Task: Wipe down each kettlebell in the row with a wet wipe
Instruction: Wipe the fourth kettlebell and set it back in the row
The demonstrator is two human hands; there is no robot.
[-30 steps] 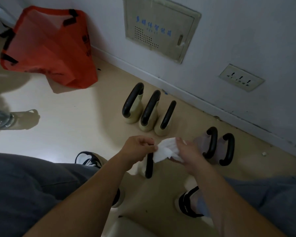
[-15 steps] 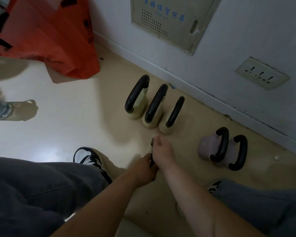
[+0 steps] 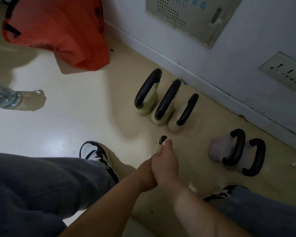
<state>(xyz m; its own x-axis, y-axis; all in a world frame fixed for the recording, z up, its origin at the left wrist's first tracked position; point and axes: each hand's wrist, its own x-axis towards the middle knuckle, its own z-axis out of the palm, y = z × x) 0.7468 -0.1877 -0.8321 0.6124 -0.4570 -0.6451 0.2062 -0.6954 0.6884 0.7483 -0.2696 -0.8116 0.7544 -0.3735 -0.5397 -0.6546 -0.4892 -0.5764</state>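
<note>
On the floor [image 3: 61, 134], near the wall's baseboard, three cream kettlebells with black handles are lined up touching each other: the far one [image 3: 146, 94], the middle one [image 3: 166, 103] and the near one [image 3: 183, 113]. A bit apart, further along the baseboard, two pinkish kettlebells [image 3: 217, 147] [image 3: 253, 158] are sat side by side, pretty much touching too. Closer in, a sixth kettlebell [image 3: 163, 139] is mostly hidden under the hands; only the black top of its handle can be seen. The right hand [image 3: 164, 166] is curled over that handle, fingers wrapped round it with a scrap of white wet wipe [image 3: 164, 142] poking out at the fingertips. The left hand [image 3: 148, 175] is tucked against and partly under the right one, so what its fingers are doing can't really be told. An orange bag [image 3: 58, 28] is slumped at the far-left bit of floor by the wall, and a clear water bottle [image 3: 3, 98] is at the left edge. Black-and-white sneakers [image 3: 99, 156] are planted either side of the hands.
</note>
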